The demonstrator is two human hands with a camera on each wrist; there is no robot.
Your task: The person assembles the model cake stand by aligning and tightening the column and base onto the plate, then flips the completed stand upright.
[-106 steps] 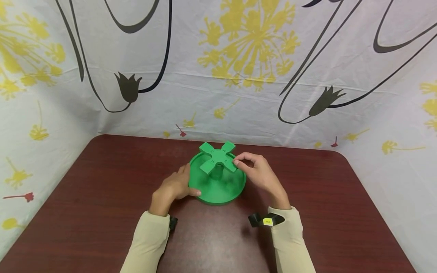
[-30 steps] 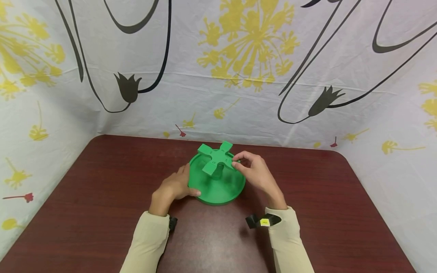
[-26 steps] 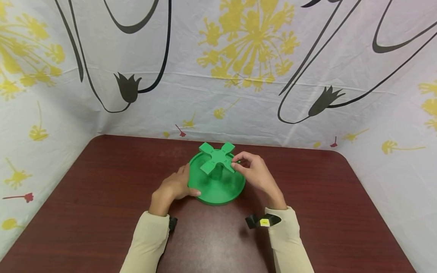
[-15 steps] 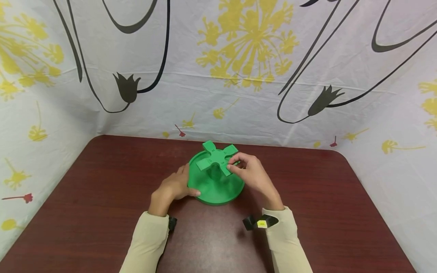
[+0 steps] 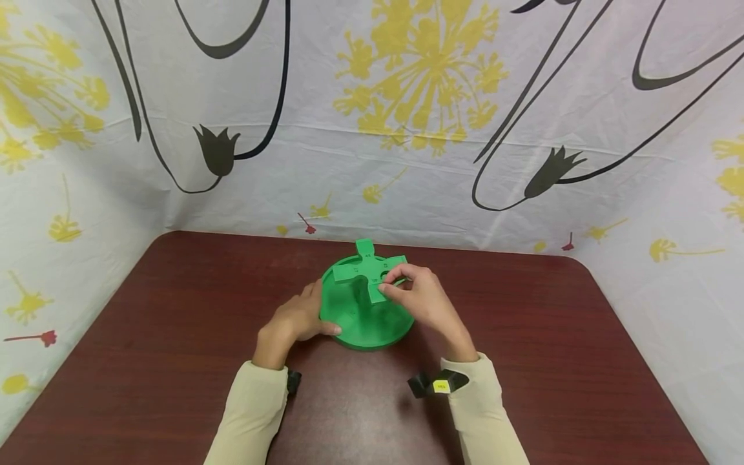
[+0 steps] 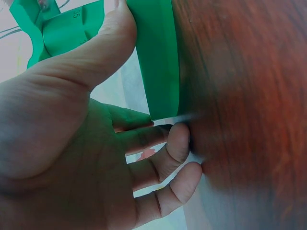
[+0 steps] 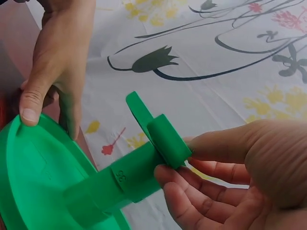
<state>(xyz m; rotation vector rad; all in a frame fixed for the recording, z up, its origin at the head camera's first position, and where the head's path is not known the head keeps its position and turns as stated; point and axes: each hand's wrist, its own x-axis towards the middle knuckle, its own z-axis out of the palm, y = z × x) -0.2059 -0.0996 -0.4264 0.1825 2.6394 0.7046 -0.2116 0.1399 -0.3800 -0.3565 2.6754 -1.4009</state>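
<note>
Cross top (image 5: 370, 266): turned clockwise, seen from above, since half a second ago.
Right hand (image 5: 424, 298): shifted slightly leftward with that turn; thumb and fingers drawn together, pinching the near arm (image 5: 376, 294).
Left hand (image 5: 295, 316): unmoved; partly spread, thumb over the rim of the dish (image 5: 363, 332), fingers round its outer wall.
Green parts: 1 cross top with 4 arms, 1 post (image 7: 139, 175), 1 dish; 2 hands on them.
Dish place: between both hands, flat on the table (image 5: 203, 323).
Post axis: upright from the dish.
Cross arms: pointing ahead, left, right and back toward the wrists.
Green surface: plain, smooth; small marks on arms, too small to read; "35"-like figure on post.
</note>
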